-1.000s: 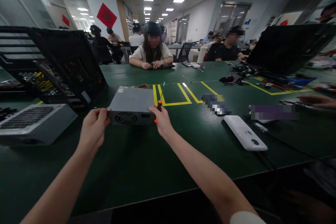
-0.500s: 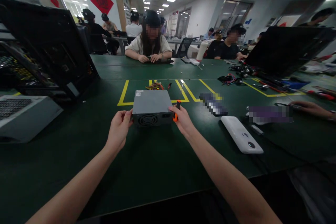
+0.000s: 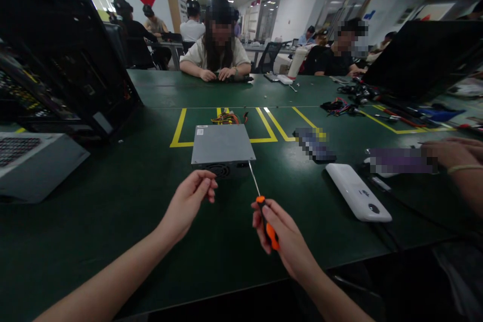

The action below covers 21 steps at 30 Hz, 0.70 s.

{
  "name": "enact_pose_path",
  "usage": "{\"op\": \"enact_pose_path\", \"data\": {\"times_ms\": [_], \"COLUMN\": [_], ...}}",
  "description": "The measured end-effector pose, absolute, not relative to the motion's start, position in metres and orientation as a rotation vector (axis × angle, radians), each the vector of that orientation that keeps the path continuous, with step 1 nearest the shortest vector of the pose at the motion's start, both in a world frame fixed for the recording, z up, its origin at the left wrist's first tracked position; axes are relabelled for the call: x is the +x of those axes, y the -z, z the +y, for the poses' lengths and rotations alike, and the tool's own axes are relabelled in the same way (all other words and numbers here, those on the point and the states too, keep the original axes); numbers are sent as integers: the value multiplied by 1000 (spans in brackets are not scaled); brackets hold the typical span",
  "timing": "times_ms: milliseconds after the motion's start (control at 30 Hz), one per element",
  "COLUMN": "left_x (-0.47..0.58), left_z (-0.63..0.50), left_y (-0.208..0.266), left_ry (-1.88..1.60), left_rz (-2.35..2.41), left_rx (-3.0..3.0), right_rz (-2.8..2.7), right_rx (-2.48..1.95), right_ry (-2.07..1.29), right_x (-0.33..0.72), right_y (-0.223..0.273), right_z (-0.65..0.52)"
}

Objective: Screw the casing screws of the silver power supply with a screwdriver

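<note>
A grey computer power supply [image 3: 223, 144] lies flat on the green table, its fan side facing me and its coloured cables [image 3: 228, 117] behind it. My right hand [image 3: 281, 229] is closed around the orange and black handle of a screwdriver [image 3: 270, 231]. The screwdriver's shaft points away from me, and its tip meets the near right corner of the power supply, by the top edge. Just in front of the fan is my left hand [image 3: 190, 198], with thumb and fingers curled together. Whether anything small sits in that pinch cannot be made out.
A black computer case [image 3: 64, 60] stands at the left, with another grey power supply [image 3: 35, 166] before it. To the right lie a white power bank [image 3: 358, 192] and a blurred phone [image 3: 314, 145]. A neighbour's hand [image 3: 453, 153] is at the right edge. Another person sits opposite.
Both hands have let go of the power supply's sides. The screwdriver has swung round from pointing up to lying shaft-forward against the near right corner. My left hand has moved right, before the fan.
</note>
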<state>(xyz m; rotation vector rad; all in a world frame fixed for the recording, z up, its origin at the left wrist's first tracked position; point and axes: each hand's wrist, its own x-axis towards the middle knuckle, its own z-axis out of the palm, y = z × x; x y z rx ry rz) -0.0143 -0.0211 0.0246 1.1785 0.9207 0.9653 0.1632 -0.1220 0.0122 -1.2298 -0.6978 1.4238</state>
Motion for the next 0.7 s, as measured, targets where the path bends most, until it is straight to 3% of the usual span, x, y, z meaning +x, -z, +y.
{"op": "enact_pose_path", "data": {"times_ms": [200,700], "left_x": [30,29], "left_z": [-14,-2], "left_y": [-4,7], "left_ry": [-778,-788], "left_rz": [873,803], "left_rx": [777,784], "right_rz": [-540,-472], "right_rx": [-1175,-1168], "right_ry": [-1500,-1517], "right_x": [134,130], "right_y": [-4,-6], "right_z": [-121,-110]}}
